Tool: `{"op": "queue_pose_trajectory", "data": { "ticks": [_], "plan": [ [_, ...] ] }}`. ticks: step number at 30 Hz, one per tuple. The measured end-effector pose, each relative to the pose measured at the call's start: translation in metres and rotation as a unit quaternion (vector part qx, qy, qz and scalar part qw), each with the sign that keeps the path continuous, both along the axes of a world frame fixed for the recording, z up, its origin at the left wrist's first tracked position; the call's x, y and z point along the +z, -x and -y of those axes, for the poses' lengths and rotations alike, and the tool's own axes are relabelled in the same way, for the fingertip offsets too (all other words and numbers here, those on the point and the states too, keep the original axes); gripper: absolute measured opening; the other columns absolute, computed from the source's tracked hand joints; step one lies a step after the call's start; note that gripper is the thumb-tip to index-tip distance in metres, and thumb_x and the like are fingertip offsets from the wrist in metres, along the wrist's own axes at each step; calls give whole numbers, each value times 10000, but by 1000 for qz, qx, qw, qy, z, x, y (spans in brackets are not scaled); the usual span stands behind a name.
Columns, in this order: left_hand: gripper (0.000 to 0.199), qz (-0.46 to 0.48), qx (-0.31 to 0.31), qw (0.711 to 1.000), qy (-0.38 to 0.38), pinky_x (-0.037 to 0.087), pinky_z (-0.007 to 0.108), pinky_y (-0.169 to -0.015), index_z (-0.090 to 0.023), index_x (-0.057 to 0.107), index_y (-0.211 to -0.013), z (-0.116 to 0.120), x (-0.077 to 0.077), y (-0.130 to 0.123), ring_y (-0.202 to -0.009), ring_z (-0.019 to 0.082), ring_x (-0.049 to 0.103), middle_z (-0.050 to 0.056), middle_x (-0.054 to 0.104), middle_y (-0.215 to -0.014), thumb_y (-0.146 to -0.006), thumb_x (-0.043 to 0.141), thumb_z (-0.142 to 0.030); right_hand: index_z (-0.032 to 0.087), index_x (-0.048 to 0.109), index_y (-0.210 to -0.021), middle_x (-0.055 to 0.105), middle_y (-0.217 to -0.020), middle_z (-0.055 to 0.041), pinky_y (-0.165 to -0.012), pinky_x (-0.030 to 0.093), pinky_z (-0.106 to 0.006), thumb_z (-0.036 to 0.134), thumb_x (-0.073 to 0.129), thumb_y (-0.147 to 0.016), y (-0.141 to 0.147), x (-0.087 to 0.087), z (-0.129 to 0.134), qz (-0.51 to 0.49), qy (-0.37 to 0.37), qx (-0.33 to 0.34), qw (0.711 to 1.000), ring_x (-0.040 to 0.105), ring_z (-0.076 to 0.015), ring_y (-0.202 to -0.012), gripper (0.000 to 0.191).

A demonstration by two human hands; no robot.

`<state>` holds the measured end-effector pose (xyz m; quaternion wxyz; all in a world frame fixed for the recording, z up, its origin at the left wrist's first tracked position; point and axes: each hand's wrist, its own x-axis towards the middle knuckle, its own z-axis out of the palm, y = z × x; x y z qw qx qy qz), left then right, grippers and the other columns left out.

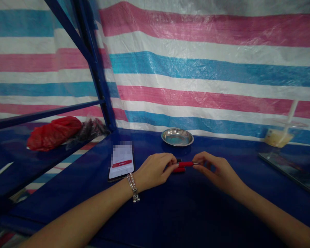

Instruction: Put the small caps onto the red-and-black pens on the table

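Between my two hands a slim red pen is held level above the blue table. The fingertips of my left hand pinch its left end. At the other end, which looks metallic, the thumb and fingers of my right hand are closed. Just behind and below this pen lies another red piece, with a dark tip near it; my left fingers partly cover them, so I cannot tell their full shape. A bracelet circles my left wrist.
A shallow metal dish stands at the back. Left of my hand lies a lit phone. At the right are a clear cup with a straw and a dark flat device. A red plastic bag rests beyond the blue frame.
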<state>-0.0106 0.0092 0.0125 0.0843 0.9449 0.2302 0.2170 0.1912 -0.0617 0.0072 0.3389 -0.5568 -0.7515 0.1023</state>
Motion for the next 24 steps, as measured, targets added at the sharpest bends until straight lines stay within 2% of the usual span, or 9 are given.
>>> {"op": "queue_pose_trajectory", "data": {
  "ticks": [1,3,8,10,15,20,24],
  "plan": [
    [165,2,-3,1000,0,384,227,-636,-147,508,-850,0,0,0,-705,109,518,20,570,-799,-838,401,-273,182,520,-856,567,-737,-14,-577,378,-221,297,437,-808,0,0,0,9,-2,4,1000,505,-106,-622,150],
    [155,4,-7,1000,2,386,226,-642,-148,509,-848,0,0,0,-712,108,520,21,572,-816,-835,408,-265,176,525,-762,558,-701,-15,-598,373,-227,298,387,-833,-1,1,-1,29,3,6,1000,510,-113,-645,197],
    [171,0,0,1000,4,386,225,-644,-149,508,-851,0,0,0,-716,112,517,22,572,-811,-843,394,-276,190,501,-914,553,-741,-15,-591,369,-234,349,439,-807,-3,-1,-3,77,8,-3,997,504,-120,-641,201],
    [174,-2,0,1000,2,387,225,-650,-149,508,-856,0,0,0,-725,114,516,22,570,-816,-846,387,-274,185,513,-858,538,-752,-27,-608,367,-239,326,404,-828,-3,-1,-3,111,2,4,994,499,-124,-663,181],
    [221,1,-14,1000,-7,390,229,-693,-145,514,-853,-2,0,0,-754,114,516,33,564,-830,-869,326,-260,165,519,-737,503,-674,-42,-624,355,-265,347,274,-876,-3,0,-2,185,7,-2,983,466,-144,-665,335],
    [222,4,-9,1000,-4,391,228,-673,-141,506,-846,-2,1,-1,-736,114,511,32,559,-819,-869,321,-262,170,518,-789,507,-706,-33,-620,357,-251,348,327,-863,-4,0,-2,160,15,4,987,475,-128,-651,272],
    [228,0,1,1000,-9,390,234,-675,-141,499,-844,-1,1,-1,-734,116,507,30,554,-813,-871,306,-259,166,528,-790,516,-706,-34,-612,350,-247,302,352,-858,-2,-1,-1,150,-7,11,989,475,-129,-662,233]
  ]
}}
